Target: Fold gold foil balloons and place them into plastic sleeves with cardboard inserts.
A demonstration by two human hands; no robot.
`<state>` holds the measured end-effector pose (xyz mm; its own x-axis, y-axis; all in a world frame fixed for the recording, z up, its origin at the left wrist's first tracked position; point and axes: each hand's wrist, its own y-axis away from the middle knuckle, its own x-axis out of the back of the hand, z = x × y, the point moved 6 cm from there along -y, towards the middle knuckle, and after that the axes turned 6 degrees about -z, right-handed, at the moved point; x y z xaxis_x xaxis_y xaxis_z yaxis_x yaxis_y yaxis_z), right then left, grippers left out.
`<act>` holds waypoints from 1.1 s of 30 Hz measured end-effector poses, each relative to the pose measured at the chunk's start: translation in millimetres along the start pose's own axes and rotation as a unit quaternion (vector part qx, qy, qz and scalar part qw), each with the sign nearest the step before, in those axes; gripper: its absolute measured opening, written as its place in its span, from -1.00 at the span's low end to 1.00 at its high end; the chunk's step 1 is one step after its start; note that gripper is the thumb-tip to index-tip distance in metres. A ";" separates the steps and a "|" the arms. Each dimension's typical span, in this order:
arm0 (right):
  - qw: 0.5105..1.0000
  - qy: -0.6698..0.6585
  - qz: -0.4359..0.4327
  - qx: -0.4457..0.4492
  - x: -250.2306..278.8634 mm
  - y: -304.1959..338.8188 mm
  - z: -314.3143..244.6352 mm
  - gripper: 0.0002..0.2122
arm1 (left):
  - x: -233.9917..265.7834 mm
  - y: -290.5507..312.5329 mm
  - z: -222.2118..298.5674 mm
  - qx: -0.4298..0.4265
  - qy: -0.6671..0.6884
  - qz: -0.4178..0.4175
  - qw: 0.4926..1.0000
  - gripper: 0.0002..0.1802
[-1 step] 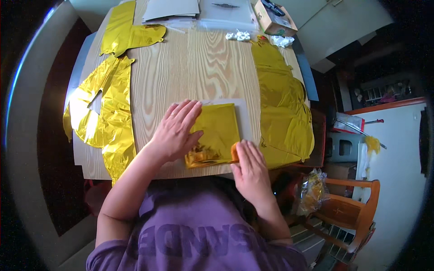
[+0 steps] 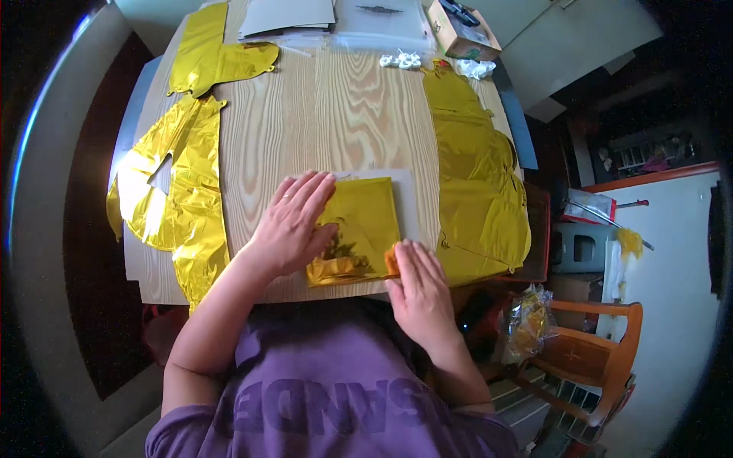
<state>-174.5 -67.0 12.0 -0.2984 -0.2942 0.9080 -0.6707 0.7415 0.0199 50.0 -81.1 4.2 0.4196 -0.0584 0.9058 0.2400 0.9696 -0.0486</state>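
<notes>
A folded gold foil balloon (image 2: pixel 366 210) lies as a flat, shiny rectangle near the table's front edge. Under it a pale sheet of card (image 2: pixel 406 202) shows along the top and right. My left hand (image 2: pixel 294 225) rests on the foil's left side, fingers stretched out and thumb apart. At the lower right corner is my right hand (image 2: pixel 418 286), its fingers straight and side by side against the folded edge. Neither hand grips anything. More flat gold foil balloons lie around: a wrinkled one (image 2: pixel 195 175) at left, another (image 2: pixel 248 61) at far left, and a large one (image 2: pixel 477 175) at right.
On the wood-grain table (image 2: pixel 282 122), grey cards (image 2: pixel 286 15) and clear plastic bags (image 2: pixel 382 27) lie at the back. A small box (image 2: pixel 469 38) holding dark items stands back right, near white crumpled pieces (image 2: pixel 401 59). A wooden chair (image 2: pixel 588 343) stands at right.
The folded balloon and its card have shifted slightly left. Both my hands have moved a little left with them.
</notes>
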 end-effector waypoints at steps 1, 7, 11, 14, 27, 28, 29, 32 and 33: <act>1.000 0.013 0.002 0.011 -1.7 2.1 -6.2 -0.41 | 2.0 6.9 -1.5 0.001 -0.002 -0.003 1.000 -0.20; 0.999 0.029 0.025 0.022 1.6 7.7 -30.6 -0.39 | 6.6 35.4 -0.5 0.012 0.016 -0.007 1.000 -0.23; 0.999 0.010 0.014 0.027 6.9 2.3 -27.3 -0.46 | 16.7 36.6 -3.6 0.032 0.080 0.028 0.996 -0.27; 0.997 -0.001 0.063 0.048 29.8 -15.6 -22.4 -0.54 | 23.5 40.2 -10.6 0.050 0.114 0.039 0.991 -0.27; 0.993 0.099 -0.019 0.066 -15.6 -77.9 -21.8 -0.41 | 2.6 55.5 0.3 0.028 -0.007 0.024 0.999 -0.17; 0.993 0.103 -0.019 0.061 -15.9 -76.2 -21.6 -0.41 | 0.0 54.2 -0.2 0.031 -0.017 0.023 0.999 -0.16; 0.993 0.106 -0.019 0.055 -16.2 -74.7 -22.0 -0.41 | -2.8 53.4 -1.9 0.027 -0.041 0.026 0.998 -0.12; 0.993 0.104 -0.016 0.044 -18.0 -74.1 -20.4 -0.41 | -7.3 51.5 -2.3 0.021 -0.053 0.028 0.998 -0.12; 0.994 0.101 -0.015 0.042 -18.4 -74.5 -19.8 -0.41 | -7.6 50.9 -2.5 0.022 -0.054 0.028 0.998 -0.12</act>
<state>-105.7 -104.8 2.1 -0.1406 -0.1824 0.9731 -0.7338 0.6790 0.0213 61.2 -31.8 -6.2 0.3339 0.0195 0.9424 0.1790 0.9803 -0.0837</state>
